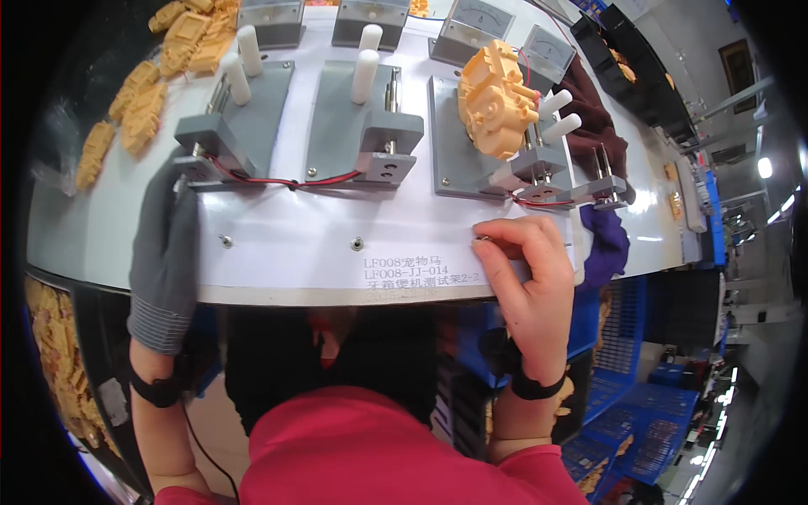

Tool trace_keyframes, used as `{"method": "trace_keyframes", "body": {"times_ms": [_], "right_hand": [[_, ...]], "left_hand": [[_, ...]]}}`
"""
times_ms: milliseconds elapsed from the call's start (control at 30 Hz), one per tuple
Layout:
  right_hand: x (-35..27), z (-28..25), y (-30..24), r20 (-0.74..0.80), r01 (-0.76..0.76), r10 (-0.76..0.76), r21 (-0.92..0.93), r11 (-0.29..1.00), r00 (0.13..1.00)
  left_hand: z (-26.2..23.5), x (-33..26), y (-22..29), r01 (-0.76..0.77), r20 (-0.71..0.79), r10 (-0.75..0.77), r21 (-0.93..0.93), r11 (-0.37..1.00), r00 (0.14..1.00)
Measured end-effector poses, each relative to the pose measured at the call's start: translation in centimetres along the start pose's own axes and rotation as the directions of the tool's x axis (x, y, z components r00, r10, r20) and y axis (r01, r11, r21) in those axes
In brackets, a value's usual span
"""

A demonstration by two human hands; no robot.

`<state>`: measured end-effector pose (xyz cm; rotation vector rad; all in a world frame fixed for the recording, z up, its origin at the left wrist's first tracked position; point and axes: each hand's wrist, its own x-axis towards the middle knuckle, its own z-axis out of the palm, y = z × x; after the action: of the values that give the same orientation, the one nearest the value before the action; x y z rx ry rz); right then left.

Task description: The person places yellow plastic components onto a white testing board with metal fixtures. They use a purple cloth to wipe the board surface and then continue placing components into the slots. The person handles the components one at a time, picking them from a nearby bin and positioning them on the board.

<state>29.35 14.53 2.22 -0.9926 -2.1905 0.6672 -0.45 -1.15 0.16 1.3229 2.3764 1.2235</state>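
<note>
My right hand (530, 257) is closed in a pinch at the table's front edge, thumb and forefinger on a small metal toggle switch that they mostly cover. Two similar toggle switches, one on the left (225, 241) and one in the middle (357, 244), stand up from the white sheet. My left hand (164, 252), in a grey glove, lies stretched out along the left grey test fixture (261, 126), its fingertips partly hidden by the block. An orange plastic gearbox (492, 101) sits on the right fixture (446, 160), beyond my right hand.
A middle fixture (332, 126) with white posts stands between the others, joined by red and black wires (295, 183). Panel meters (471, 25) line the back. Orange gearboxes (143, 114) lie at the left. Dark cloth (602, 126) and blue crates (640, 421) are at the right.
</note>
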Motion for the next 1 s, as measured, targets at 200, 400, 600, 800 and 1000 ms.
{"method": "trace_keyframes", "body": {"times_ms": [200,400,600,800,1000], "right_hand": [[0.13,-0.29,-0.55,0.041,-0.031,0.034,-0.061,0.998,0.999],[0.15,-0.19,-0.7,0.046,-0.034,0.037,-0.072,0.997,0.998],[0.05,-0.22,-0.59,0.038,-0.021,0.024,-0.07,0.997,0.999],[0.04,-0.13,-0.43,0.029,0.007,-0.005,-0.06,0.998,1.0],[-0.17,-0.01,0.08,0.003,0.058,-0.058,-0.087,0.994,0.998]], "left_hand": [[0.34,-0.25,-0.04,0.005,0.003,-0.005,-0.08,0.997,1.0],[0.25,-0.25,-0.04,-0.037,0.029,0.042,-0.151,0.988,0.999],[0.13,-0.02,0.15,-0.064,0.041,0.069,-0.118,0.991,0.997],[0.18,-0.09,0.11,-0.041,0.042,0.047,-0.117,0.992,0.998],[0.32,0.0,-0.18,-0.027,0.034,0.032,-0.142,0.989,0.999]]}}
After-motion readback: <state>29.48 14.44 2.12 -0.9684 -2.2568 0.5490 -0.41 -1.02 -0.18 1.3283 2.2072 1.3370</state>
